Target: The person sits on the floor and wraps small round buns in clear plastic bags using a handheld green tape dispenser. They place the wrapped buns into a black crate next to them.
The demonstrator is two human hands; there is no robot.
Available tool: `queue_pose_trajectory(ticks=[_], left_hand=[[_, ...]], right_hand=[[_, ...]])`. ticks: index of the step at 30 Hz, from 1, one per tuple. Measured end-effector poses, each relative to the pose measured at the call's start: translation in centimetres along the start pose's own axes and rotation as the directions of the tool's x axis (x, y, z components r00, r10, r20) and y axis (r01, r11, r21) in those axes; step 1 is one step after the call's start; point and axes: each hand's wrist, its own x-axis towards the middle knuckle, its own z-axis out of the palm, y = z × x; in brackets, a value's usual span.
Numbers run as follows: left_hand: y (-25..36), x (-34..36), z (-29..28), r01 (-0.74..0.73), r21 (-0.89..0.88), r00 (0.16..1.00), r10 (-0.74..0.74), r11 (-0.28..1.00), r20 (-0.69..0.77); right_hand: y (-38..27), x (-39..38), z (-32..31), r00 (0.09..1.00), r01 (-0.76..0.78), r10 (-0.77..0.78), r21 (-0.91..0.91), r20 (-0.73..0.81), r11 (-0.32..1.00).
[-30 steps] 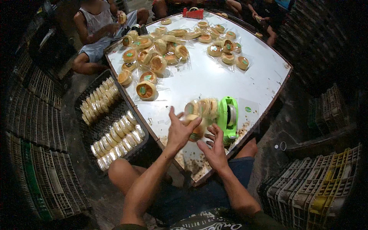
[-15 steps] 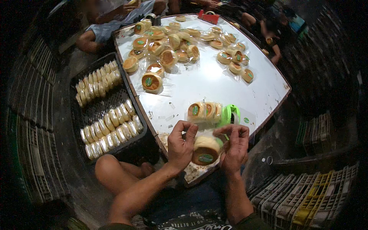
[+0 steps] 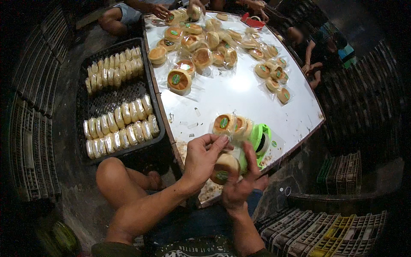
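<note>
Low at the near corner of the table, a round browned bun [image 3: 225, 167] with a green label sits in a clear plastic bag. My left hand [image 3: 202, 159] pinches the bag's top between thumb and fingertips. My right hand [image 3: 242, 182], slightly blurred, lies against the bun's right side; its index finger stretches upward and nothing shows gripped in it. Just beyond the hands, several bagged buns [image 3: 224, 123] stand in a row beside a bright green tape dispenser [image 3: 259, 138], which my right fingers partly cover.
Many bagged buns [image 3: 202, 57] are spread over the far part of the white table [image 3: 231, 96]. On the left, a black crate [image 3: 150, 85] holds rows of wrapped buns. Co-workers' hands [image 3: 160, 10] and a red tape dispenser [image 3: 252, 21] are at the far edge. Stacked crates [image 3: 329, 233] stand lower right.
My right hand has swung left and down against the bun, its pinch loosened. My left hand keeps its pinch on the bag. At the far side, co-workers' hands now reach the buns.
</note>
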Motion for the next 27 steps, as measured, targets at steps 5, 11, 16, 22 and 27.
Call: queue_pose_trajectory(ticks=[5, 11, 16, 22, 27], left_hand=[[0.9, -0.2, -1.2, -0.716, 0.564, 0.621, 0.744, 0.410, 0.247], [0.4, 0.5, -1.8, -0.200, 0.193, 0.922, 0.118, 0.961, 0.368], [-0.6, 0.0, -0.7, -0.223, 0.342, 0.945, 0.117, 0.913, 0.305], [0.6, -1.4, -0.1, -0.245, 0.502, 0.945, 0.087, 0.829, 0.317], [0.0, -1.5, 0.3, -0.587, 0.798, 0.672, 0.632, 0.139, 0.385]], right_hand=[[0.6, -0.6, -0.8, 0.816, -0.558, 0.390, 0.406, 0.427, 0.723], [-0.1, 1.6, -1.8, 0.973, -0.231, 0.209, 0.343, 0.098, 0.911], [0.3, 1.0, -3.3, 0.962, -0.247, 0.220, 0.170, 0.164, 0.954], [2.1, 0.3, -4.2, 0.991, 0.031, -0.028, -0.025, 0.131, 0.999], [5.2, 0.2, -2.1, 0.964, -0.253, 0.223, 0.238, 0.145, 0.938]])
